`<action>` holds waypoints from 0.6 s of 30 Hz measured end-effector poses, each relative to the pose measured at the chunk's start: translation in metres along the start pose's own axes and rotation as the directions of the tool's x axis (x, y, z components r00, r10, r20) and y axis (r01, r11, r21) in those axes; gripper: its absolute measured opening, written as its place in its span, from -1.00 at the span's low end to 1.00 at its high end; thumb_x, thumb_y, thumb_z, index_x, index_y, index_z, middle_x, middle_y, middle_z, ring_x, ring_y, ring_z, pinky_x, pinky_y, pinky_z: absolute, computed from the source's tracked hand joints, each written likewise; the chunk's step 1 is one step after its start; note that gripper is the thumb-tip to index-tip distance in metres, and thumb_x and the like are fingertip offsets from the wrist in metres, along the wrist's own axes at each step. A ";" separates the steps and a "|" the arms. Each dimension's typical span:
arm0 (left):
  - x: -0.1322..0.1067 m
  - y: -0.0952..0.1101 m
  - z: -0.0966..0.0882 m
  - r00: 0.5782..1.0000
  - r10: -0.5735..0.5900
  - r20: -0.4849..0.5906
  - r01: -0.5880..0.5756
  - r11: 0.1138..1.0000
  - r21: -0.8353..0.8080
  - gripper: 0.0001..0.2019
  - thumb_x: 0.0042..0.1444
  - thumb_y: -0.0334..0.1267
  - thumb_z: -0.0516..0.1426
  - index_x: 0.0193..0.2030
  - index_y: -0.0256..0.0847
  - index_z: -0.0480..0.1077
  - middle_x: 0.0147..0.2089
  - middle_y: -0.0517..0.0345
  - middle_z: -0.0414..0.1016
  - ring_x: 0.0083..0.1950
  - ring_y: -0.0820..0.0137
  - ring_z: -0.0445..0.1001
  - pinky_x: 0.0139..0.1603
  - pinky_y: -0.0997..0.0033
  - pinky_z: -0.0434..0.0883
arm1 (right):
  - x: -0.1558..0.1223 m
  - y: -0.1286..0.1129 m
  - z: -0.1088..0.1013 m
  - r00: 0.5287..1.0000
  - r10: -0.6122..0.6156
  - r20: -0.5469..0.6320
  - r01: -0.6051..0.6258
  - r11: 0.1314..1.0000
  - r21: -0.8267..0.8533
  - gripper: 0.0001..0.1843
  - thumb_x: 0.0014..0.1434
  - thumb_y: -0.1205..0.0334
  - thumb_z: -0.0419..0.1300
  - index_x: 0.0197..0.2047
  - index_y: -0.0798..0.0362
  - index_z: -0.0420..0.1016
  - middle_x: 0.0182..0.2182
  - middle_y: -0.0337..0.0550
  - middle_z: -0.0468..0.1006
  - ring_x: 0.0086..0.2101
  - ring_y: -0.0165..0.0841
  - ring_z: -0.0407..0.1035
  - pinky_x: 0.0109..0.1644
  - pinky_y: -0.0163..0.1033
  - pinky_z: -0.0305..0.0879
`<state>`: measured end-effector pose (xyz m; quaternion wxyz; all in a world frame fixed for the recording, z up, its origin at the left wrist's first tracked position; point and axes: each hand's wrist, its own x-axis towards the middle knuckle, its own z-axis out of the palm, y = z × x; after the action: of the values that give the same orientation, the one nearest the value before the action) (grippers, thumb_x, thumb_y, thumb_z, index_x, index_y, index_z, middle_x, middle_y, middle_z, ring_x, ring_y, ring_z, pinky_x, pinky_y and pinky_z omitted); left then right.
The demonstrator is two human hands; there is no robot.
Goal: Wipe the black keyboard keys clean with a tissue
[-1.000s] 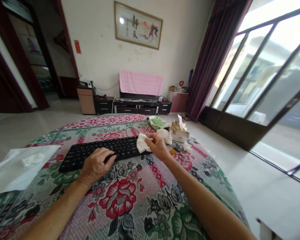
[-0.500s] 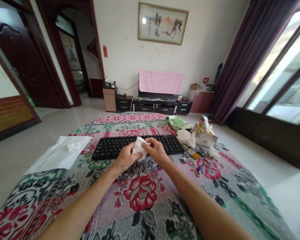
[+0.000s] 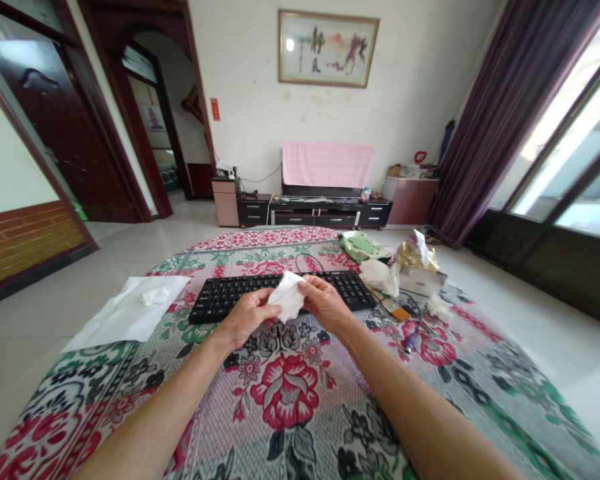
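Observation:
A white tissue is stretched between both my hands, above the front edge of a black keyboard. My left hand pinches its left side between thumb and fingers. On the other side, my right hand grips the upper right edge, fingers curled behind it. The keyboard lies flat on the flowered tablecloth, and the hands and tissue hide part of its middle. Its cable loops out at the back.
To the left lies a white sheet with a crumpled tissue on it. At the right are a tissue box, a white crumpled bag, a green packet, an orange-ended item and a small purple item.
The tissue, bunched up half a second ago, is now spread wider and flatter. My hands have moved slightly apart, and the whole view has shifted a little.

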<state>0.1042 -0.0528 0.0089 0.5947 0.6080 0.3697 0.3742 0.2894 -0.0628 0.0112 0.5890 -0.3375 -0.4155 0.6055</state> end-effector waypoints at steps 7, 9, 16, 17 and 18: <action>0.001 0.004 0.004 0.994 0.063 -0.085 -0.056 0.995 0.088 -0.57 -0.04 0.00 0.22 -0.13 -0.28 0.52 -0.39 0.14 0.54 -0.43 0.43 0.42 -0.43 0.48 0.29 | -0.001 0.005 0.005 0.997 -0.008 0.071 0.015 0.995 -0.103 -0.61 -0.18 0.04 0.42 -0.36 0.06 0.41 -0.52 -0.35 0.42 -0.53 -0.52 0.28 -0.45 -0.38 0.24; 0.003 0.001 0.005 0.985 0.072 -0.158 -0.060 0.995 0.080 -0.57 -0.05 0.03 0.22 -0.18 -0.30 0.53 -0.41 0.15 0.54 -0.44 0.43 0.41 -0.42 0.48 0.31 | -0.003 0.007 0.008 0.998 0.008 0.058 -0.003 0.997 -0.076 -0.54 -0.20 0.06 0.44 -0.25 0.03 0.43 -0.45 -0.32 0.47 -0.48 -0.49 0.34 -0.39 -0.35 0.30; 0.006 0.005 -0.002 0.934 0.202 -0.296 -0.099 0.938 0.331 -0.57 0.04 0.08 0.11 -0.22 -0.27 0.53 -0.43 0.14 0.54 -0.43 0.37 0.45 -0.40 0.43 0.35 | 0.000 0.003 0.006 0.999 0.027 0.039 -0.016 0.965 -0.261 -0.62 -0.08 -0.02 0.28 -0.27 0.10 0.47 -0.47 -0.23 0.48 -0.49 -0.45 0.31 -0.40 -0.33 0.26; 0.006 0.007 -0.007 0.906 0.277 -0.320 -0.118 0.892 0.437 -0.58 0.07 0.07 0.07 -0.22 -0.25 0.53 -0.37 0.11 0.56 -0.36 0.34 0.48 -0.30 0.41 0.39 | 0.002 -0.002 0.000 1.000 -0.023 -0.002 0.021 0.932 -0.361 -0.64 -0.02 -0.01 0.22 -0.26 0.10 0.48 -0.47 -0.23 0.48 -0.50 -0.44 0.30 -0.42 -0.34 0.23; 0.007 0.010 -0.014 0.853 0.380 -0.358 -0.134 0.822 0.554 -0.60 0.09 0.05 0.06 -0.21 -0.23 0.53 -0.28 0.09 0.58 -0.27 0.32 0.50 -0.17 0.37 0.40 | 0.004 -0.008 -0.007 0.992 -0.106 -0.063 0.060 0.862 -0.503 -0.66 0.03 0.01 0.16 -0.26 0.11 0.48 -0.49 -0.22 0.47 -0.50 -0.43 0.29 -0.44 -0.35 0.18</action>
<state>0.0942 -0.0405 0.0187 0.2519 0.6841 0.4951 0.4727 0.2992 -0.0581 0.0158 0.5246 -0.4870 -0.5457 0.4357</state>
